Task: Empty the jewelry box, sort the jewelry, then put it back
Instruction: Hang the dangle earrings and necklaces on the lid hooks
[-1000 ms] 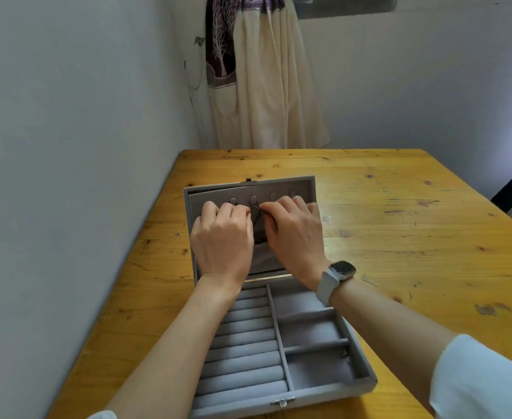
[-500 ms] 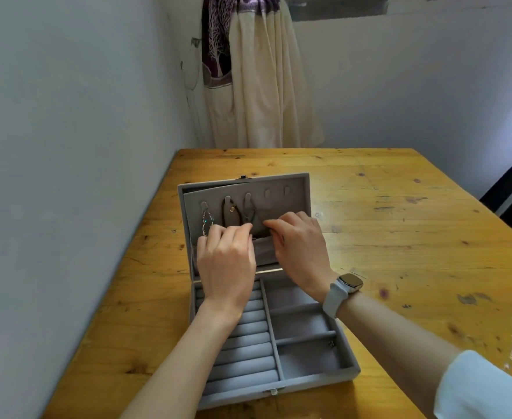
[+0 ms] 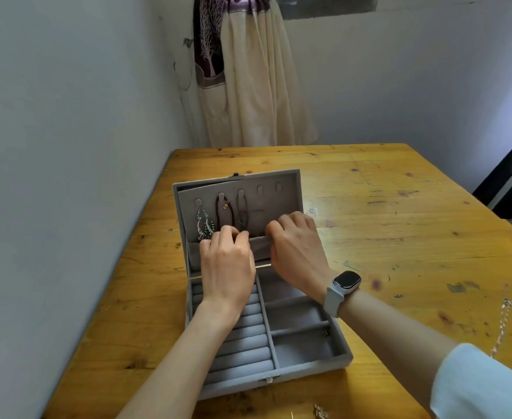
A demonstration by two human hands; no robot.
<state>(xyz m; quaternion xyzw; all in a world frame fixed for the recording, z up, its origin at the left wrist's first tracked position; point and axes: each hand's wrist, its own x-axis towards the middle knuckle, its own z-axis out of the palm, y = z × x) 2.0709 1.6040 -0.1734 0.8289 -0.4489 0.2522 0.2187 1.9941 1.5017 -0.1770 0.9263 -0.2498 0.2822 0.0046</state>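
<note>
The grey velvet jewelry box (image 3: 306, 371) lies open on the wooden table, its lid (image 3: 288, 192) standing upright. Three necklaces hang from the lid's hooks: a silver beaded one with teal stones (image 3: 203, 225), a dark cord with a gold pendant (image 3: 226, 207) and a thin dark chain (image 3: 242, 211). Both hands are at the rim of the lid's pocket (image 3: 260, 244). My left hand (image 3: 227, 264) curls its fingers over the rim below the chains. My right hand (image 3: 297, 246) grips the rim further right. The fingertips are hidden.
A small earring (image 3: 325, 332) lies in a right compartment of the box. Silver chains (image 3: 504, 325) lie on the table (image 3: 399, 222) at the far right, and a small gold piece (image 3: 319, 412) at the front edge. A wall runs close along the left.
Both hands have dropped from the lid's hooks to the pocket rim, uncovering the three hanging necklaces. The thin chain now hangs from its hook.
</note>
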